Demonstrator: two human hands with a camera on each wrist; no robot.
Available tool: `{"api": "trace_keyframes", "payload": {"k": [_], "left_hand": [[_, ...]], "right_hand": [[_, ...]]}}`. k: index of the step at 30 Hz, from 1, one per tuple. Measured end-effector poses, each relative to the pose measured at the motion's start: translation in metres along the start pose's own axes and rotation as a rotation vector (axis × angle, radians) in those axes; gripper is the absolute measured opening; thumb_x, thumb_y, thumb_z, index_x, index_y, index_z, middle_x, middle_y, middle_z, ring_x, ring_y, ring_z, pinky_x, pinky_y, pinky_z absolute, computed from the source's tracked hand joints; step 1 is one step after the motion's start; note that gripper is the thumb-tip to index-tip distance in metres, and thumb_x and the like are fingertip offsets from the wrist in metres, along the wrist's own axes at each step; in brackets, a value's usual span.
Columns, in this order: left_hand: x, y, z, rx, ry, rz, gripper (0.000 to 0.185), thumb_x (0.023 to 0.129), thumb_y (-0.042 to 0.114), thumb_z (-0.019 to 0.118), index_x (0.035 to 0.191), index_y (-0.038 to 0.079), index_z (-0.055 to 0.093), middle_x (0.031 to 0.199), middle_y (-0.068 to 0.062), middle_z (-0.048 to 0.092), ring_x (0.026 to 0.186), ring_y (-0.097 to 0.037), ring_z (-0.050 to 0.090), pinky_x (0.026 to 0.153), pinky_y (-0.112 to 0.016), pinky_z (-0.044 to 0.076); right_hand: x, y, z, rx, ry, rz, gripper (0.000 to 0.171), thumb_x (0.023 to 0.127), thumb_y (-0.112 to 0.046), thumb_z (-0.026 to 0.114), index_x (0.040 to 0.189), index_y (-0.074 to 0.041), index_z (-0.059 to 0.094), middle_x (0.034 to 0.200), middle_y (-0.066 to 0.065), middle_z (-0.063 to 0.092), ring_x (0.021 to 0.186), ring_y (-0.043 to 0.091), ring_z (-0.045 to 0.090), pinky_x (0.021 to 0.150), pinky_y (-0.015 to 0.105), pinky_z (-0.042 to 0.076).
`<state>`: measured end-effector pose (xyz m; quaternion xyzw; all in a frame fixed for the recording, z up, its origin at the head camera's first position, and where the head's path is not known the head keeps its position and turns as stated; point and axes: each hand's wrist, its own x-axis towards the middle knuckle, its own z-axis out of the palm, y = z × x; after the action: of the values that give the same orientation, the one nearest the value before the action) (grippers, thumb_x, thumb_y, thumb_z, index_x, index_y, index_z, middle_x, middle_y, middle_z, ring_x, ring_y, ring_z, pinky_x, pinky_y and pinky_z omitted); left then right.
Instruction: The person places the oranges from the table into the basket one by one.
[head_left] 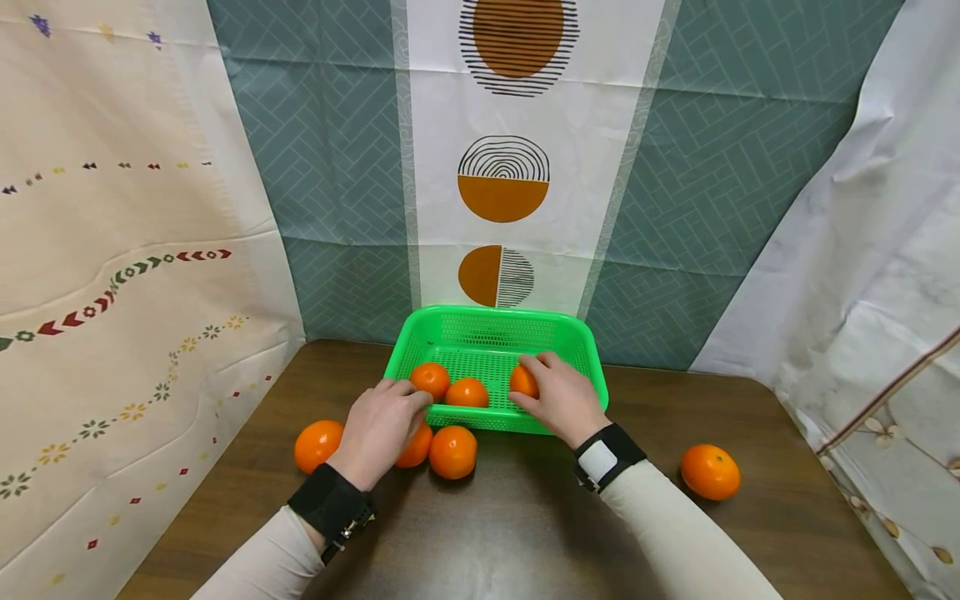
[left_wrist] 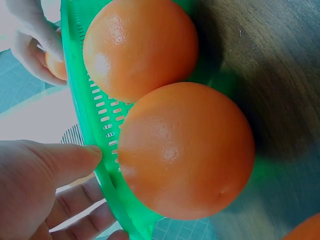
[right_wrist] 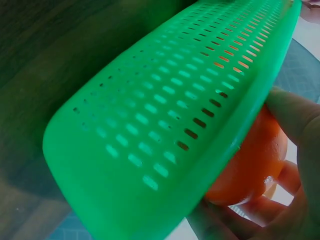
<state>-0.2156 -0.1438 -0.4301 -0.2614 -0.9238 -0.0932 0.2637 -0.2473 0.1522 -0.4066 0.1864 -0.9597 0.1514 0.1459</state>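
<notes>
A green perforated basket (head_left: pixel 495 313) stands at the back of the dark wooden table (head_left: pixel 525 533). My right hand (head_left: pixel 558 400) reaches over its near rim and grips an orange (head_left: pixel 522 381) inside; in the right wrist view that orange (right_wrist: pixel 252 160) sits between thumb and fingers behind the basket wall (right_wrist: pixel 165 130). My left hand (head_left: pixel 378 425) rests at the near-left rim with relaxed fingers reaching a second orange (head_left: pixel 430 379) in the basket. A third orange (head_left: pixel 467 392) lies between them. The left wrist view shows my left thumb (left_wrist: pixel 65 160) on the rim (left_wrist: pixel 95 105).
Loose oranges lie on the table: one at the left (head_left: pixel 318 444), one partly under my left hand (head_left: pixel 415 446), one in front of the basket (head_left: pixel 453 452), one at the right (head_left: pixel 710 471). Patterned cloth backdrops (head_left: pixel 502 183) close off the back and both sides.
</notes>
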Motion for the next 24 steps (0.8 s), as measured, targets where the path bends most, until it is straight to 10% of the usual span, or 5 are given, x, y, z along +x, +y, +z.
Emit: {"api": "trace_keyframes", "payload": {"k": [24], "left_hand": [[0.000, 0.000, -0.001, 0.011, -0.016, -0.004, 0.014, 0.088, 0.017, 0.080, 0.101, 0.021, 0.076, 0.094, 0.003, 0.065, 0.084, -0.022, 0.057, 0.066, -0.033, 0.047]], "right_hand": [[0.015, -0.005, 0.019, 0.061, -0.136, 0.093, 0.055, 0.090, -0.051, 0.072, 0.132, -0.016, 0.064, 0.100, 0.004, 0.059, 0.075, 0.019, 0.054, 0.061, 0.032, 0.046]]}}
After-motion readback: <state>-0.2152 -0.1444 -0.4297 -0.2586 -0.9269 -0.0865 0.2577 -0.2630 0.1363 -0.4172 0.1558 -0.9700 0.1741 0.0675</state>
